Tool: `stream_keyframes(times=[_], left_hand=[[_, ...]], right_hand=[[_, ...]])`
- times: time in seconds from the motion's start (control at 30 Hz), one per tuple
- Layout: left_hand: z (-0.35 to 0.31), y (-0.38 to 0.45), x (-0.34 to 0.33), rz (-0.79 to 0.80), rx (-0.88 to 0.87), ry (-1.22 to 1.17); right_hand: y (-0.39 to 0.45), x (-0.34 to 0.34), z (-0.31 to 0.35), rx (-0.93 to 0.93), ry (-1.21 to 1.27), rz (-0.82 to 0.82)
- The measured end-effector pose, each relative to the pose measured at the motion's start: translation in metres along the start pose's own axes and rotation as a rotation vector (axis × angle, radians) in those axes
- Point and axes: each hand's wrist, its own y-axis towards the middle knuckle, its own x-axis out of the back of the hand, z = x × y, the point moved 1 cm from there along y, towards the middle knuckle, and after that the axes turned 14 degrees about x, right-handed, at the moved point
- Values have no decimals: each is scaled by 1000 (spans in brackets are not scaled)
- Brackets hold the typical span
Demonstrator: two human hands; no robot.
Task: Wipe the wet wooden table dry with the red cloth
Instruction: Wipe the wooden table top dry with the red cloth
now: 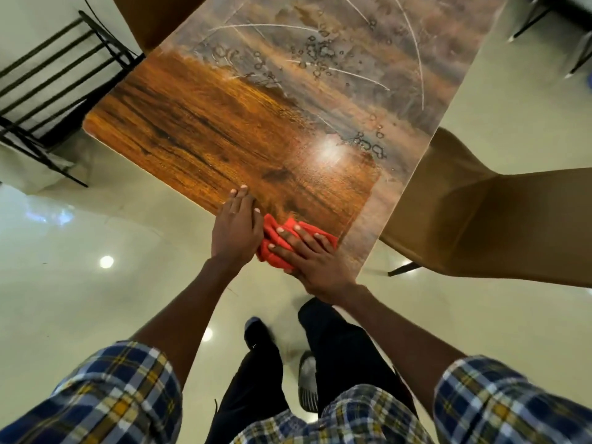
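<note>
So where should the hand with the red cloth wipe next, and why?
Probably push the red cloth forward and to the right, toward the droplets. The right hand presses the cloth flat at the near edge of the wooden table, where the wood already looks dry. Water beads and streaks cover the far and right side. The left hand rests on the table beside the cloth.

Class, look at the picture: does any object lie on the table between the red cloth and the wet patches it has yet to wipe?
No. The red cloth, under the right hand, sits at the table's near edge. Only bare wood separates it from the water droplets farther away.
</note>
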Motion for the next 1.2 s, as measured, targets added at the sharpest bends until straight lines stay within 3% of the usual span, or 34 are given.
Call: stream_keyframes(times=[0.1,0.23,0.3,0.43,0.5,0.67,0.77,0.87,0.93,1.07,1.2], left_hand=[[-5,-10,-12,-77,-95,20],[-5,-28,-30,-39,-56,38],[-3,-33,-35,-55,-39,56],[-14,-33,-34,-100,20,111],[-27,-35,-37,-82,105,67],[-46,-34,-34,-96,245,-40],[-50,-40,-39,-71,260,-68],[-48,-38,-41,-62,251,-37],[-46,-36,-39,-47,254,-12],[-52,-37,-37,-5,238,42],[-65,-41,-35,-4,303,14]], right_hand=[[-7,21,-55,-9,18,37],[-27,62,-161,-405,58,-49],[-43,72,-196,-491,128,-103],[-43,50,-171,-494,-3,-197],[-45,30,-125,-425,-9,-192],[-82,-17,-18,-28,22,-143],[-98,-24,-21,234,3,-102],[-96,-13,-64,393,-27,-74],[-93,-2,-102,286,3,-118],[-89,26,-167,-169,63,-272],[-84,31,-156,-227,177,-282]])
